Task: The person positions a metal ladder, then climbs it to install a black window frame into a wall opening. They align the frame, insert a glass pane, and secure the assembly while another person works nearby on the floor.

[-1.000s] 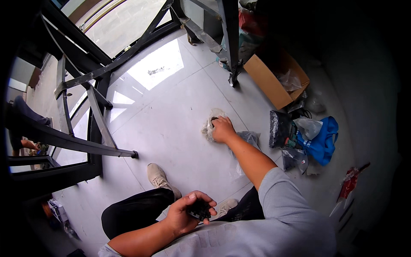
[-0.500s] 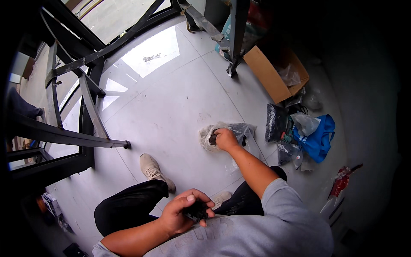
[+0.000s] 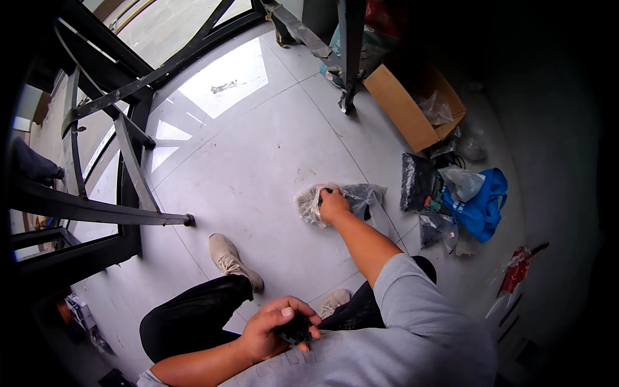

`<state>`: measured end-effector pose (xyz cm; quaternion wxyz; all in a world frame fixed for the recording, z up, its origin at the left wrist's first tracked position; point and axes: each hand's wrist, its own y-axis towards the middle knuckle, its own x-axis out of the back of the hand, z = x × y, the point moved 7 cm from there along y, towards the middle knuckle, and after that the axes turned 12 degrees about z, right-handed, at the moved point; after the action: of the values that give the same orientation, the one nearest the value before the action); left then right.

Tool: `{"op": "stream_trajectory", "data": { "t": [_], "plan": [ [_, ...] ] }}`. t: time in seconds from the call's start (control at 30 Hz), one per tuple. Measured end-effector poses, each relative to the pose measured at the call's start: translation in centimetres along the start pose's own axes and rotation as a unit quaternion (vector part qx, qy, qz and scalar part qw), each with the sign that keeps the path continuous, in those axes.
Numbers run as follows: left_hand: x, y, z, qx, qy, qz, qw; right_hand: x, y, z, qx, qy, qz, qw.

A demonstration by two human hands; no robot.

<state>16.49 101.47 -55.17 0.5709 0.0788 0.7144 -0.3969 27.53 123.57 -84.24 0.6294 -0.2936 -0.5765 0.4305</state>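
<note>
My left hand [image 3: 263, 327] is held close to my body, its fingers curled around a cluster of small black parts [image 3: 294, 329]; their exact kind does not show. Farther out, my right hand [image 3: 334, 207] reaches down to a clear plastic bag [image 3: 307, 205] lying on the floor. Its fingers are bent into the bag's bunched mouth, over dark pieces inside. The fingertips are partly hidden, so what they grip is unclear.
To the right lie several bags of dark parts [image 3: 416, 184] and a blue bag [image 3: 485, 209], with an open cardboard box [image 3: 407, 113] behind them. A dark metal frame [image 3: 109, 213] stands on the left. My shoe [image 3: 228, 254] rests on the tiled floor.
My right hand has shifted slightly left and deeper into the bag's mouth; a dark piece earlier showing at its fingers is now mostly covered. My left hand keeps its hold.
</note>
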Motion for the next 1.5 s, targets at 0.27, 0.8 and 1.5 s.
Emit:
{"op": "stream_trajectory", "data": {
  "t": [0.27,0.8,1.5],
  "plan": [
    [0.8,-0.4,0.7,0.041,0.006,-0.01,0.999,-0.5,2.2,-0.6,0.032,0.064,-0.031,0.997],
    [-0.7,0.6,0.4,0.057,0.044,-0.01,0.997,0.5,-1.6,-7.9,0.097,0.65,0.162,0.737],
    [0.1,4.4,-3.6,0.018,0.169,-0.111,0.979,0.8,-18.8,2.5,0.238,0.84,0.253,0.416]
  ]
}}
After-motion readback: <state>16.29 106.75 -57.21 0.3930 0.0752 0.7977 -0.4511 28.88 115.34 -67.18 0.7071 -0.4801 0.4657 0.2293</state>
